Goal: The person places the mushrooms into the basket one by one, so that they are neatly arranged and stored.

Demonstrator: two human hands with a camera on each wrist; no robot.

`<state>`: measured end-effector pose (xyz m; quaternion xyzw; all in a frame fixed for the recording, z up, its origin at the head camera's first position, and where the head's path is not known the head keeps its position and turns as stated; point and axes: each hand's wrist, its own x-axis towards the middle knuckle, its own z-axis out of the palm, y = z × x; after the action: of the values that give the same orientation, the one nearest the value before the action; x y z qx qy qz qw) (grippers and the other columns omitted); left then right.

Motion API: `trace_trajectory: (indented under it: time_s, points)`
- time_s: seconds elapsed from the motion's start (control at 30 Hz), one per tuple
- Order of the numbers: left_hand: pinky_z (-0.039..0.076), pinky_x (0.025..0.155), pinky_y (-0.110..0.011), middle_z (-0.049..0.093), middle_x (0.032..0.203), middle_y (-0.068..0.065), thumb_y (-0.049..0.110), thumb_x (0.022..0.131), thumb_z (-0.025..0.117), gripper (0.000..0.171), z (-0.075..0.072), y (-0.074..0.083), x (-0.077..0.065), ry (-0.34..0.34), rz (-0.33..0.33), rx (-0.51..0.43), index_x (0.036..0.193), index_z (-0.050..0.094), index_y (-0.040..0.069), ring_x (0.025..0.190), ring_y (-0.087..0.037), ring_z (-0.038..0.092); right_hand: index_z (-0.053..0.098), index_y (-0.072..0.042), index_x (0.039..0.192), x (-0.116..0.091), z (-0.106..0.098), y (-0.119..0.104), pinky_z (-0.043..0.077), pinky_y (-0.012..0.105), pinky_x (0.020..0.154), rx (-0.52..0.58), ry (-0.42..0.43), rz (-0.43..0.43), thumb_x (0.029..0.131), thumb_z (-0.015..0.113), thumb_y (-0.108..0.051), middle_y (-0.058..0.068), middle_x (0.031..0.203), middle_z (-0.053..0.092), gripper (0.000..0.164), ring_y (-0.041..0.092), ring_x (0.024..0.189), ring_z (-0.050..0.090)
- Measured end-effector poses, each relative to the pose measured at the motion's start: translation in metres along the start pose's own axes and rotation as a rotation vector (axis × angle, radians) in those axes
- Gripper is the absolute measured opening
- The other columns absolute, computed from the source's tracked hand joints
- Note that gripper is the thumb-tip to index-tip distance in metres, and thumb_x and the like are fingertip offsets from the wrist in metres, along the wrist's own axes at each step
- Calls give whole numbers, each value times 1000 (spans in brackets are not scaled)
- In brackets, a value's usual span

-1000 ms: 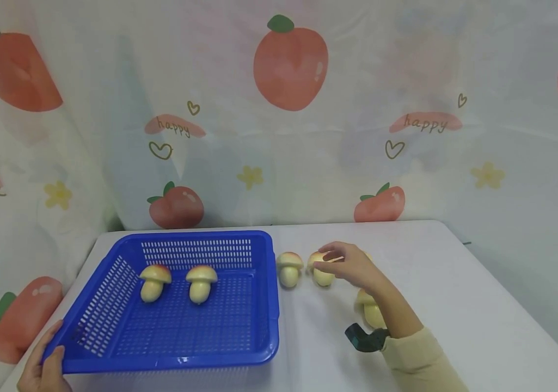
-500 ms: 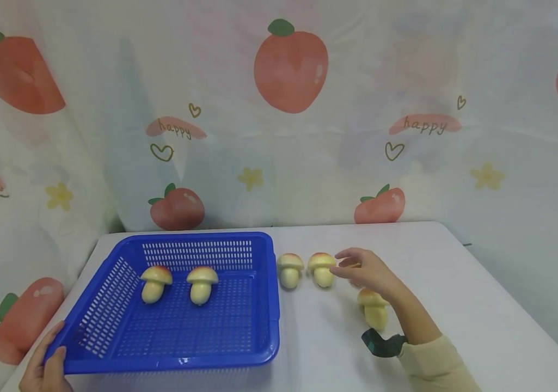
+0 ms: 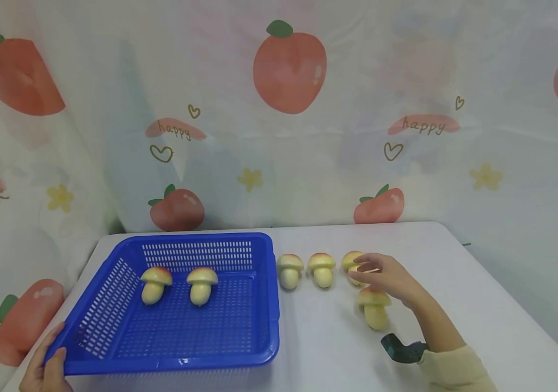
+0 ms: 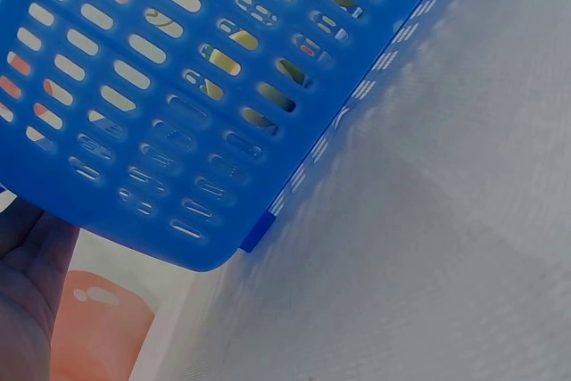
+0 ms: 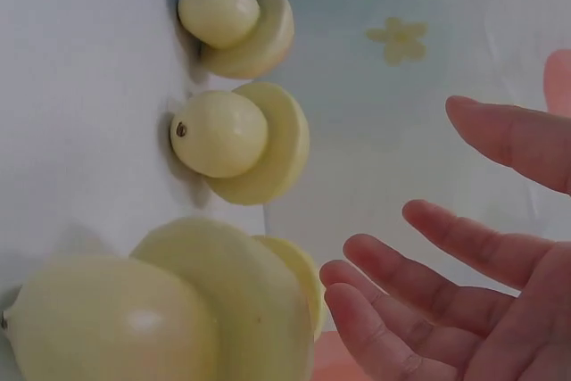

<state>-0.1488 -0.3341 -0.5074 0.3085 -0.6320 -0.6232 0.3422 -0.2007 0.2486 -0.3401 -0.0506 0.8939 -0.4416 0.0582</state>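
Observation:
My left hand [image 3: 46, 367] grips the front left corner of a blue plastic basket [image 3: 171, 362]; the left wrist view shows its slotted wall close up. Two toy mushrooms, one at the left [image 3: 155, 284] and one nearer the middle [image 3: 202, 285], are inside. Right of the basket, a row holds three more: a first mushroom [image 3: 290, 271], a second mushroom [image 3: 322, 270] and a third mushroom [image 3: 352, 260]. Partly covering that third one is my right hand [image 3: 388, 275], fingers spread and holding nothing. A further mushroom [image 3: 374, 309] lies in front, large in the right wrist view.
A white table [image 3: 318, 348] bears everything. Behind and at the left hangs a cloth [image 3: 308, 163] printed with peaches, hearts and flowers. A dark wrist strap piece [image 3: 403, 349] juts below my right forearm.
My right hand has moved rightward, away from the second mushroom to the third, uncovering the second and the front mushroom. My left hand keeps its grip on the basket, which stays put.

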Motion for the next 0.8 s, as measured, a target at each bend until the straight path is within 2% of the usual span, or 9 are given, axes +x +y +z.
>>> trace_trajectory:
  time_s: [0.2, 0.5, 0.7, 0.8]
  points:
    - [40, 79, -10, 56, 125, -1, 2, 90, 41, 43, 0, 4, -3, 7, 16, -38, 120, 63, 24, 104, -7, 54, 51, 6, 120, -6, -5, 7, 49, 40, 79, -55, -5, -26, 83, 66, -29, 20, 111, 58, 53, 34, 100, 56]
    - [39, 87, -14, 55, 126, -1, 2, 91, 41, 43, -1, 5, -2, 7, 12, -50, 120, 63, 23, 109, -10, 52, 50, 5, 122, -8, -7, 16, 48, 43, 79, -92, -7, 0, 83, 66, -31, 21, 112, 57, 55, 34, 101, 55]
    - [32, 99, -25, 54, 128, 3, 3, 91, 40, 44, 1, 3, -2, 15, 19, -33, 121, 62, 26, 113, -11, 49, 52, 3, 121, -7, -6, 26, 47, 44, 82, -102, -16, 14, 81, 68, -32, 19, 114, 57, 55, 35, 105, 52]
    - [32, 98, -24, 54, 128, 3, 4, 91, 40, 43, 1, 2, -3, 18, 17, -30, 121, 62, 26, 112, -10, 49, 52, 3, 121, -9, -5, 30, 46, 45, 82, -113, -17, 9, 81, 68, -31, 20, 114, 56, 54, 38, 107, 51]
